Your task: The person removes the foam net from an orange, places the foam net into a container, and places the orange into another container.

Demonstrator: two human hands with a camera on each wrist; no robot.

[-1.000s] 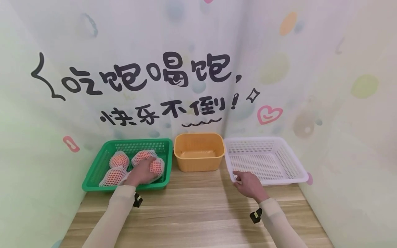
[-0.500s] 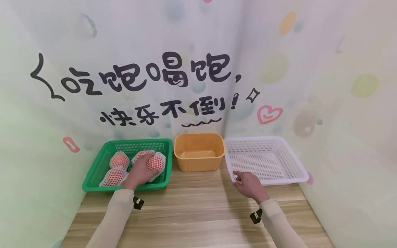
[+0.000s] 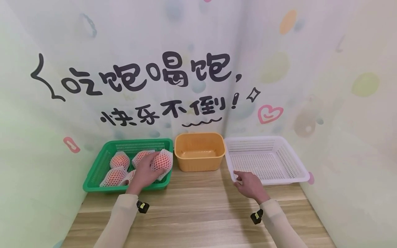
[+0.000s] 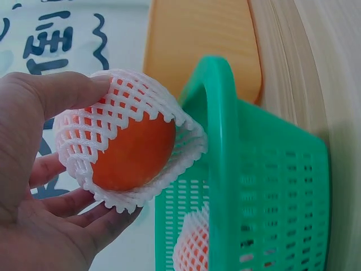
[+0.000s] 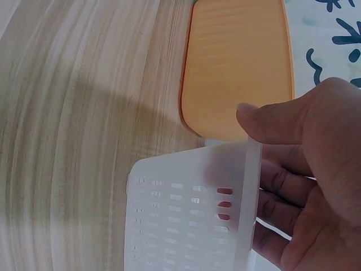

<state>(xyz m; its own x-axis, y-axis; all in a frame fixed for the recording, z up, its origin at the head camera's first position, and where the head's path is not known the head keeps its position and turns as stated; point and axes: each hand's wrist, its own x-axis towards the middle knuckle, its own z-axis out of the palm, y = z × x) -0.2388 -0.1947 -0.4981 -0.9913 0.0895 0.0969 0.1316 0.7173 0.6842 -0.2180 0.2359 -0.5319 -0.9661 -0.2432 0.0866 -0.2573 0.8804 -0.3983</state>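
My left hand (image 3: pixel 147 173) grips a round, smooth orange-red fruit (image 4: pixel 135 152) in a white foam net sleeve, thumb on one side and fingers on the other. The fruit is at the right rim of the green basket (image 3: pixel 90 177), where its net overlaps the rim in the head view. Several more netted fruits (image 3: pixel 119 161) lie in that basket, some partly hidden by the hand. At the near left corner of the white basket (image 3: pixel 301 179), my right hand (image 3: pixel 250 186) pinches the rim, thumb outside and fingers inside, as the right wrist view shows.
An orange-yellow plastic bin (image 3: pixel 198 164) stands between the two baskets, close to both. All three stand along the back of a wood-grain table (image 3: pixel 192 206), against a printed wall covering (image 3: pixel 198 41) with black lettering. Side walls rise at left and right.
The left hand has lifted the netted fruit and carried it right, from inside the green basket to its right rim. The right hand has stayed on the white basket's rim.
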